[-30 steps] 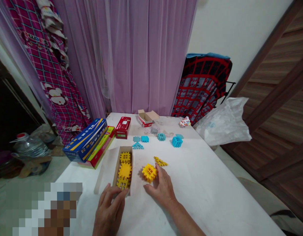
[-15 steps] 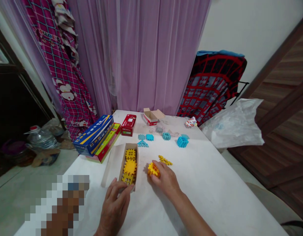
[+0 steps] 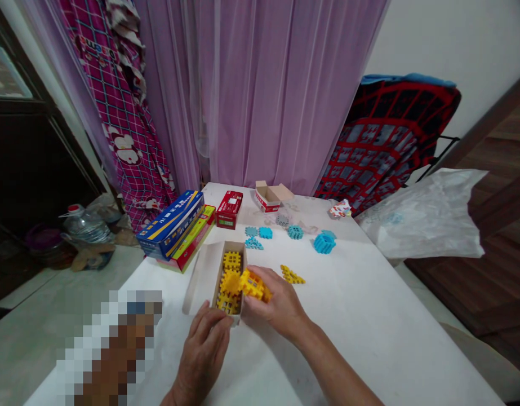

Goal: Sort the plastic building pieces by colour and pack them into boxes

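An open cardboard box (image 3: pixel 243 251) with its long flap folded out to the left holds several yellow interlocking plastic blocks (image 3: pixel 232 260). At the box's near end, my left hand (image 3: pixel 203 349) is closed with its fingertips on the edge. My right hand (image 3: pixel 276 301) grips a yellow-and-orange interlocking block piece (image 3: pixel 253 284) between thumb and fingers, at the box's right wall, partly over the opening. Its palm side is hidden. A flat yellow triangular piece (image 3: pixel 292 274) lies on the table just beyond my right hand.
Blue interlocking pieces (image 3: pixel 324 242) lie farther back on the white table (image 3: pixel 352 332). A blue box (image 3: pixel 170 223) rests on a yellow-red box (image 3: pixel 187 245) at the left. Behind are a red box (image 3: pixel 229 208) and an open small box (image 3: pixel 268 198). A plastic bag (image 3: pixel 420 217) hangs at the right edge.
My right hand has moved left with the yellow-and-orange block piece, from the table to the box's right side. My left hand stays at the near end. The view has shifted slightly.
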The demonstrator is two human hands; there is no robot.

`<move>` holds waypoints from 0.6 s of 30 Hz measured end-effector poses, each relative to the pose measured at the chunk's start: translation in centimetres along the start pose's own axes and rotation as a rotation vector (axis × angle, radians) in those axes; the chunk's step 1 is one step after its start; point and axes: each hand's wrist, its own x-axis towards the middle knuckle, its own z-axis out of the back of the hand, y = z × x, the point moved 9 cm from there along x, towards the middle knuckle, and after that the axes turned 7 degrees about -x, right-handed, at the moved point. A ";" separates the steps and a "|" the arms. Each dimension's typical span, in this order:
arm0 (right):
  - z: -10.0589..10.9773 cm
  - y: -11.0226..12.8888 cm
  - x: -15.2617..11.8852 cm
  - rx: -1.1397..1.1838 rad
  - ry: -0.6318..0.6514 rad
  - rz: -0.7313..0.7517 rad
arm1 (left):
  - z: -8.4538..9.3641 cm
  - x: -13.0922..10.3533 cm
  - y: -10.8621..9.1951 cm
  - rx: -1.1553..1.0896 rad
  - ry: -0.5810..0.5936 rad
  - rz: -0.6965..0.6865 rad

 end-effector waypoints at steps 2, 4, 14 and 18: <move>-1.4 1.6 0.6 -0.010 0.051 0.043 | 0.0 0.0 0.0 0.007 0.013 -0.004; -2.7 2.4 0.8 -0.044 0.092 0.071 | -0.1 0.0 -0.1 0.009 0.020 -0.009; -0.2 -1.2 0.0 -0.081 -0.060 0.067 | 0.1 -0.2 0.0 -0.013 -0.014 0.012; 1.7 -3.4 -0.6 -0.022 -0.072 -0.004 | 0.1 0.0 -0.1 -0.012 -0.011 0.011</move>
